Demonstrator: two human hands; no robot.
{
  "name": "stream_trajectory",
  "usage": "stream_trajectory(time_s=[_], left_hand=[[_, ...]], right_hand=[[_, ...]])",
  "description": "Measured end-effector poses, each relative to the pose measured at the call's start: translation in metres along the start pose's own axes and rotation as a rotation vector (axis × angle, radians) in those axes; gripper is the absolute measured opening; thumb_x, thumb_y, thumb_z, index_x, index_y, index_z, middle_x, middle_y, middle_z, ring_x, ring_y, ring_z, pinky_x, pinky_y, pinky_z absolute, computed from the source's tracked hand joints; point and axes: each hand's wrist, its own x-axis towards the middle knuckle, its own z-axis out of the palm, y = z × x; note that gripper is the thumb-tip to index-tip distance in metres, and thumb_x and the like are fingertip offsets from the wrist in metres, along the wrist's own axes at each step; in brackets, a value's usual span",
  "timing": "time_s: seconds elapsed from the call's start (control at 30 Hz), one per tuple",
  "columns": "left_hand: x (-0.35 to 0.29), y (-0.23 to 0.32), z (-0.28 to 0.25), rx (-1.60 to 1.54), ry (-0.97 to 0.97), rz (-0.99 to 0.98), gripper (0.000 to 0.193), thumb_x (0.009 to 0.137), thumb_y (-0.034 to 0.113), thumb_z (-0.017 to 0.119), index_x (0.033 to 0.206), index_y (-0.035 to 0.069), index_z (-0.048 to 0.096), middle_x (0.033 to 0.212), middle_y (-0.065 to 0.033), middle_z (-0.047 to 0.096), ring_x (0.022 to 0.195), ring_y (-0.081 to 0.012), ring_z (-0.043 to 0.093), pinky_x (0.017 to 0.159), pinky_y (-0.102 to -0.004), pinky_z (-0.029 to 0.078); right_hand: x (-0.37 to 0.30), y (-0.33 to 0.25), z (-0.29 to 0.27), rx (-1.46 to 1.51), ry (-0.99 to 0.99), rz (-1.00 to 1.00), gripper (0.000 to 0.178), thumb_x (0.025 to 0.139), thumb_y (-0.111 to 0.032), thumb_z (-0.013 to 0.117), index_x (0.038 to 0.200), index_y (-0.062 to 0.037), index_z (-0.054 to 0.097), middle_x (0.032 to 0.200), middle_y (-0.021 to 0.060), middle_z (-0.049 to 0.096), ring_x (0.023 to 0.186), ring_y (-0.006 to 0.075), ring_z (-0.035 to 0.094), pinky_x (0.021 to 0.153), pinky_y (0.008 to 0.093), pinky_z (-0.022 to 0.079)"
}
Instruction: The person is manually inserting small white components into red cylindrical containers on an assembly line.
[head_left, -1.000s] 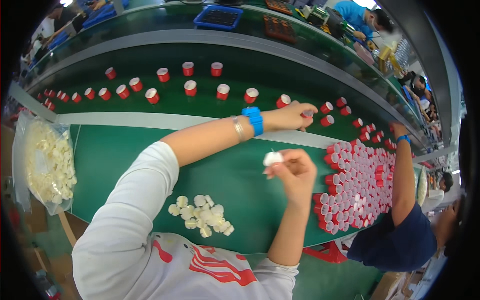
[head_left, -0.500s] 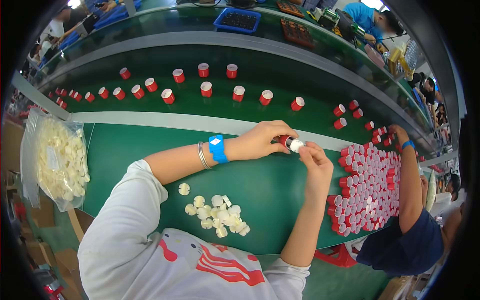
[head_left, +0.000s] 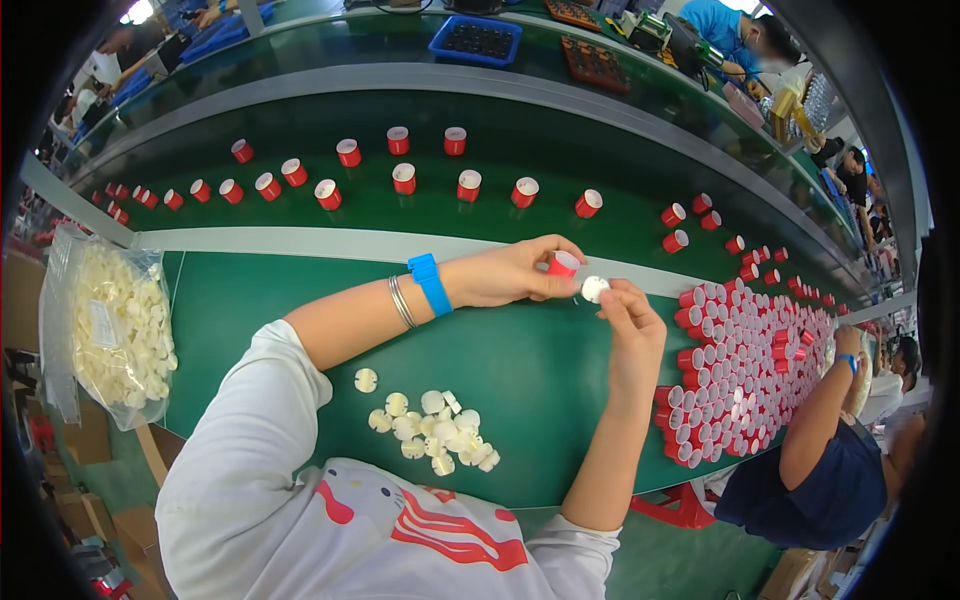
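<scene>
Above the green tabletop (head_left: 300,290), my left hand (head_left: 515,272) is closed around a small red cylinder with a pale end (head_left: 564,264). That pale end is turned toward me. My right hand (head_left: 628,310) pinches a round white disc (head_left: 595,289) between thumb and fingertips. Disc and cylinder are close to each other, with a narrow gap between them. Between my forearms lies a loose heap of cream-white notched discs (head_left: 436,430), and one single disc (head_left: 366,380) sits apart from it.
Several red cylinders (head_left: 404,179) stand spread along the dark green belt (head_left: 330,125) beyond a pale rail (head_left: 320,240). A dense group of them (head_left: 725,370) covers the right side. A clear bag of cream pieces (head_left: 120,330) lies at left. A co-worker's arm (head_left: 825,400) is far right.
The red cylinder in my left hand has shifted left, away from the white disc, and turned its end toward me. Cylinders on the belt moved slightly left. The co-worker's arm drew back from the belt.
</scene>
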Motion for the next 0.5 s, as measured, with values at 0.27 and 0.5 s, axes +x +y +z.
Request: stream_trajectory(time_s=[0.27,0.5], left_hand=[[-0.006,0.001,0.013,0.878,0.114,0.178,0.033,0.083,0.002,0.064,0.114,0.002,0.052,0.106,-0.0079,0.053,0.095,-0.0134,0.055,0.077,-0.0254,0.049],[-0.007,-0.004,0.012,1.15,0.079,0.453,0.033,0.081,0.004,0.064,0.113,0.004,0.057,0.107,-0.0113,0.053,0.097,-0.0241,0.057,0.081,-0.0329,0.05]], right_hand=[[0.002,0.006,0.0,-0.003,-0.004,0.052,0.019,0.079,-0.009,0.07,0.089,0.0068,0.066,0.109,0.0083,0.055,0.09,0.0137,0.052,0.075,0.0243,0.042],[0.001,0.011,0.006,-0.079,0.04,0.075,0.02,0.078,-0.01,0.071,0.089,0.0065,0.067,0.11,0.0084,0.055,0.088,0.0131,0.052,0.075,0.0248,0.041]])
